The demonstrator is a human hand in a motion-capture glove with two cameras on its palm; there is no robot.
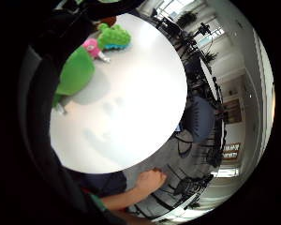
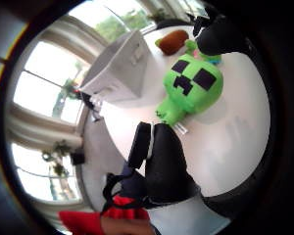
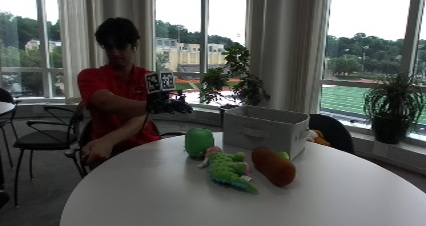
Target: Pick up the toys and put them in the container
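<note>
Toys (image 3: 229,166) lie beside the grey container (image 3: 265,129) as the gloved right hand (image 3: 166,103), fingers apart and empty, hovers; reaching the nearest green plush (image 3: 198,142) first looks wisest.

Round white table (image 3: 153,196), potted plants (image 3: 393,106)

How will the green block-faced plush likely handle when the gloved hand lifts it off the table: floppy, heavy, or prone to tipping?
The green block-faced plush looks like soft stuffed fabric, so it probably squashes under the fingers rather than slipping. It likely weighs little for its bulk. Standing upright on the table on a small base, it may topple if nudged.
</note>
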